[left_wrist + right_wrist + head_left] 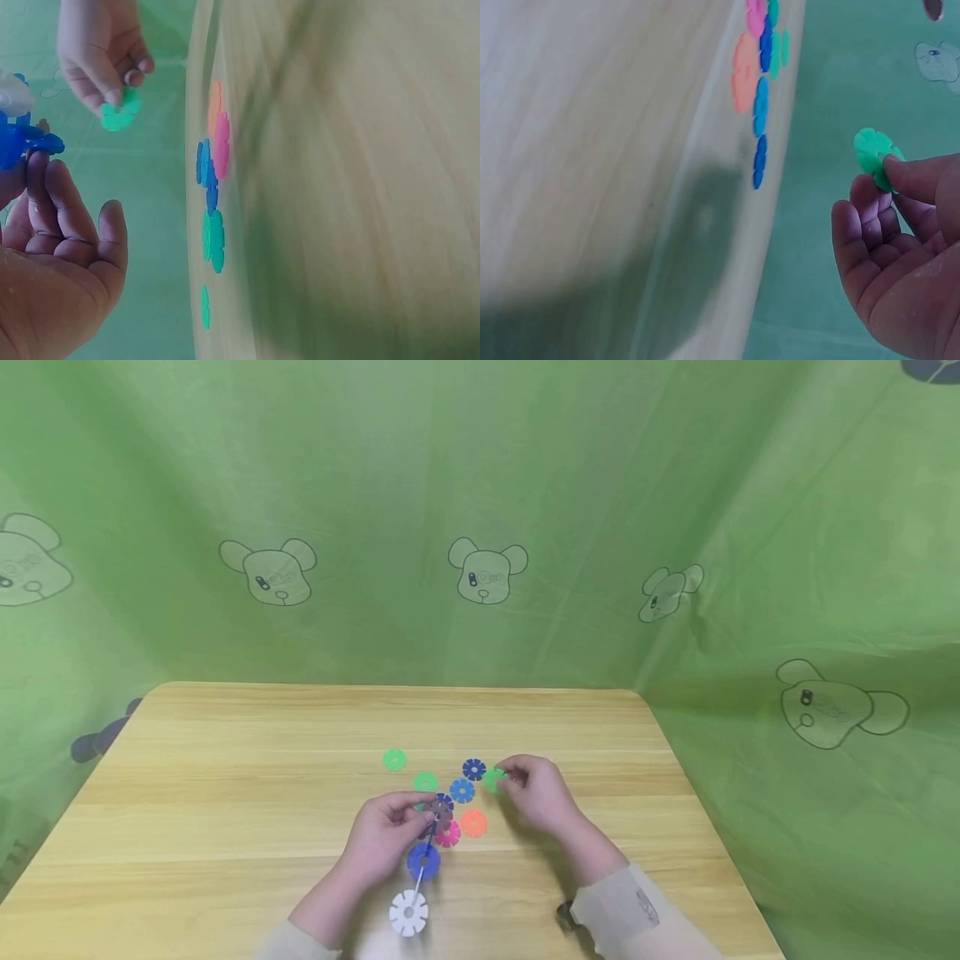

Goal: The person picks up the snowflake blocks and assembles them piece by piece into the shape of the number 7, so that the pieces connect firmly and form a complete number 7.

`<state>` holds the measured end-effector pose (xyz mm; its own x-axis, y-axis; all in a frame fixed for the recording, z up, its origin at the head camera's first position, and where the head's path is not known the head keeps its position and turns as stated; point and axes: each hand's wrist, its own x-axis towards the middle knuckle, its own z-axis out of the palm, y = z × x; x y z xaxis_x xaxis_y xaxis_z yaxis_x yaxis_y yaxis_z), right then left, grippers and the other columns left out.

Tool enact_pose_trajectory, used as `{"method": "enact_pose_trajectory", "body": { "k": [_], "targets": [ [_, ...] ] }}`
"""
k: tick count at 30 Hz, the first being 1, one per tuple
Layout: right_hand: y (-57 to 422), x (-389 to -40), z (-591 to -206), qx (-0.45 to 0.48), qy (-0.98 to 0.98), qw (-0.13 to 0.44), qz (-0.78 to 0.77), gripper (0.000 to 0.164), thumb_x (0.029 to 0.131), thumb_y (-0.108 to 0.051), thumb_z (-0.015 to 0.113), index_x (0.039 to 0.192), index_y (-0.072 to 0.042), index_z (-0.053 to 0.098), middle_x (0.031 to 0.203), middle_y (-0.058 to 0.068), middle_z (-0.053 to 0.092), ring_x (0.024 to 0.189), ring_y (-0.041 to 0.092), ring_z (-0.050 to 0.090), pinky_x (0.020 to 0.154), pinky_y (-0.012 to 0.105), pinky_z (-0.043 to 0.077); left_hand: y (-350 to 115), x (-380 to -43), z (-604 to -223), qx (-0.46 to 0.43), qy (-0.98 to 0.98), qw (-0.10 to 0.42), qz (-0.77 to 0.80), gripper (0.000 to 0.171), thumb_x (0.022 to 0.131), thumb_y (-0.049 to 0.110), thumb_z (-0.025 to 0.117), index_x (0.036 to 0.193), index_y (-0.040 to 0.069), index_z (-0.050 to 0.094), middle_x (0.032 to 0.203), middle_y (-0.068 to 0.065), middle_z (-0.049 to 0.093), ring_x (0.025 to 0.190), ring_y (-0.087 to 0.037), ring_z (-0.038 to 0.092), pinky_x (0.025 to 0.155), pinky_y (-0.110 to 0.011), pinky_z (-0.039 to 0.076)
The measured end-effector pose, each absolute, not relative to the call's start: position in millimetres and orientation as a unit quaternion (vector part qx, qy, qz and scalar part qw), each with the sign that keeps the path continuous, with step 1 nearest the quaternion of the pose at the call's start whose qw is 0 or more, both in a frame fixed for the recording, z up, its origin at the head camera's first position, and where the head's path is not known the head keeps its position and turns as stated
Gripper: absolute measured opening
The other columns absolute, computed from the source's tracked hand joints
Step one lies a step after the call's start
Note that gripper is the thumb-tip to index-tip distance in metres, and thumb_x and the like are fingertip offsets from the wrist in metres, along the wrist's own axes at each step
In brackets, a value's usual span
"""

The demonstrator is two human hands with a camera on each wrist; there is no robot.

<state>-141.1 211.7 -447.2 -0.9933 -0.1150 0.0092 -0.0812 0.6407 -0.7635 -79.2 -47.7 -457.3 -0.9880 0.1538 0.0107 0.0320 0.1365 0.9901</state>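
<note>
My left hand (384, 837) pinches one end of a chain of slotted plastic discs. A blue disc (424, 862) and a white disc (408, 913) stretch from it toward the table's front; the disc at my fingertips looks dark, its colour unclear. In the left wrist view, only part of the chain's blue disc (13, 142) shows beside the left fingers. Off to the right, my right hand (542, 793) pinches a green slotted disc (874, 154) between thumb and fingers. That disc is raised above the table and apart from the chain.
Loose discs lie on the wooden table (247, 827) around the hands: green (395, 760), dark blue (474, 769), light blue (462, 791), orange (474, 823) and pink (448, 835). A green curtain (390, 460) with printed bear heads hangs behind the table and along its sides.
</note>
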Motion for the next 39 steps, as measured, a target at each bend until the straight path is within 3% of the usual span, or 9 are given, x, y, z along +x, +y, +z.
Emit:
{"method": "enact_pose_trajectory", "body": {
  "k": [23,32,39],
  "targets": [
    [187.3,-97.5,-424.3,-0.186,0.876,0.022,-0.445,0.015,0.092,0.004,0.076,0.102,-0.006,0.076,0.088,0.002,0.073,0.073,0.01,0.064,0.065,0.026,0.06,-43.5,-78.9,-459.4,0.021,0.737,0.009,0.675,0.026,0.094,0.001,0.074,0.12,-0.002,0.075,0.078,-0.007,0.074,0.072,-0.017,0.071,0.068,-0.024,0.061],
    [182.4,-95.1,-426.7,-0.196,0.871,0.017,-0.45,0.013,0.092,0.003,0.077,0.102,-0.005,0.076,0.088,-0.001,0.074,0.077,0.021,0.07,0.068,0.026,0.062,-41.3,-79.2,-460.5,0.018,0.728,0.012,0.685,0.026,0.093,0.0,0.075,0.119,-0.003,0.074,0.08,-0.01,0.075,0.076,-0.021,0.073,0.074,-0.025,0.063],
    [178.8,-92.6,-425.1,-0.205,0.875,-0.001,-0.438,0.014,0.091,0.004,0.078,0.101,-0.006,0.077,0.089,-0.002,0.074,0.075,0.009,0.066,0.068,0.025,0.062,-40.6,-78.0,-458.9,0.014,0.72,0.012,0.694,0.026,0.094,-0.001,0.074,0.12,-0.004,0.074,0.083,-0.012,0.076,0.078,-0.022,0.075,0.075,-0.026,0.064]
  ]
}}
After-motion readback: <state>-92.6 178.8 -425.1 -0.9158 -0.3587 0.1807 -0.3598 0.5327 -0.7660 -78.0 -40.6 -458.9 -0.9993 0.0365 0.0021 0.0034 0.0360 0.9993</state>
